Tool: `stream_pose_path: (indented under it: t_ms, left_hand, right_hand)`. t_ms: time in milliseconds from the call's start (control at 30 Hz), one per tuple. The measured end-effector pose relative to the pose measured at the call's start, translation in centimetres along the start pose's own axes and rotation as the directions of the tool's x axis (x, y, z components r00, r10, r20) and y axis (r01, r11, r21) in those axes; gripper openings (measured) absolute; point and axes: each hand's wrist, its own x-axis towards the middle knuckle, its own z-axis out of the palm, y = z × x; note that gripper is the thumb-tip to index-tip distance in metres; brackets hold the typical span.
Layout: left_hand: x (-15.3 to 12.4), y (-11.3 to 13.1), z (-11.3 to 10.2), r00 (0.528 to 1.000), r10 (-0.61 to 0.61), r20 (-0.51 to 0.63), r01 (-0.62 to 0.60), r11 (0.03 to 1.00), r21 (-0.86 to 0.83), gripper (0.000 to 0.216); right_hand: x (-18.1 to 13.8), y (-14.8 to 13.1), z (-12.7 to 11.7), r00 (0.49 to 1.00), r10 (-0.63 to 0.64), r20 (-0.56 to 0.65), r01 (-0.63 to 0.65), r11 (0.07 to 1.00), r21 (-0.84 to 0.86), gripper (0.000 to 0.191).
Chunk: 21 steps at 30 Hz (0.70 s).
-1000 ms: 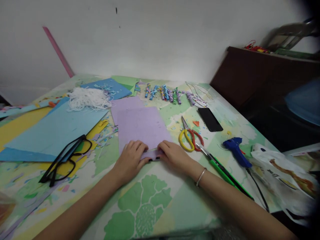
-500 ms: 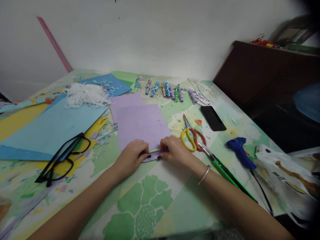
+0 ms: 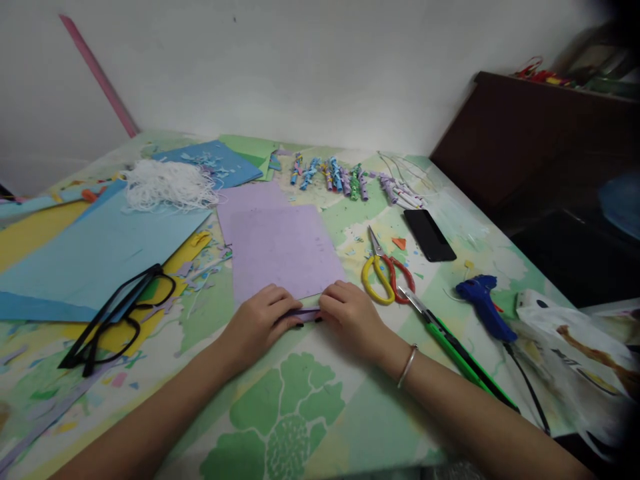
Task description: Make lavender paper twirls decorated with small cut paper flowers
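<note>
A narrow purple foam-like strip [image 3: 306, 313] runs between my two hands, close to the table top. My left hand [image 3: 263, 323] is closed on its left end, thumb in front. Its right end is pinched by my right hand [image 3: 350, 317], with fingers curled over it. Much of the strip is hidden under the fingers. Just beyond my hands lies a square purple sheet [image 3: 285, 253], overlapping another purple sheet [image 3: 250, 200]. Scissors [image 3: 383, 270] with yellow and red handles lie right of my right hand, beside a green utility knife [image 3: 457, 347].
On the left are black glasses [image 3: 120, 320], blue sheets [image 3: 105, 247] and white string [image 3: 170, 185]. Small decorated rolls [image 3: 335, 177] lie at the back. A phone [image 3: 430, 235], blue glue gun [image 3: 485, 307] and plastic bag [image 3: 575, 360] are on the right.
My fingers have closed further over the purple strip, so less of it shows. Both hands stay just in front of the purple sheet. The view has shifted slightly.
</note>
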Motion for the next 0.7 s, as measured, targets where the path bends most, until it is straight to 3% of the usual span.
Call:
stream_pose_path:
  t_ms: [300, 567, 700]
  left_hand:
    - [0.4, 0.5, -0.1, 0.999, 0.009, -0.034, -0.008, 1.0, 0.007, 0.022]
    - [0.0, 1.3, -0.8, 0.987, 0.159, 0.014, -0.159, 0.98, 0.12, 0.025]
    - [-0.2, 0.8, -0.8, 0.989, 0.146, 0.008, -0.146, 0.983, 0.108, 0.025]
  right_hand:
    - [0.0, 0.1, -0.1, 0.999, -0.032, 0.013, 0.031, 0.998, 0.059, 0.026]
    - [-1.0, 0.7, -0.4, 0.981, -0.195, -0.002, 0.195, 0.978, 0.069, 0.024]
    - [-1.7, 0.9, -0.6, 0.965, -0.261, -0.024, 0.262, 0.963, 0.058, 0.023]
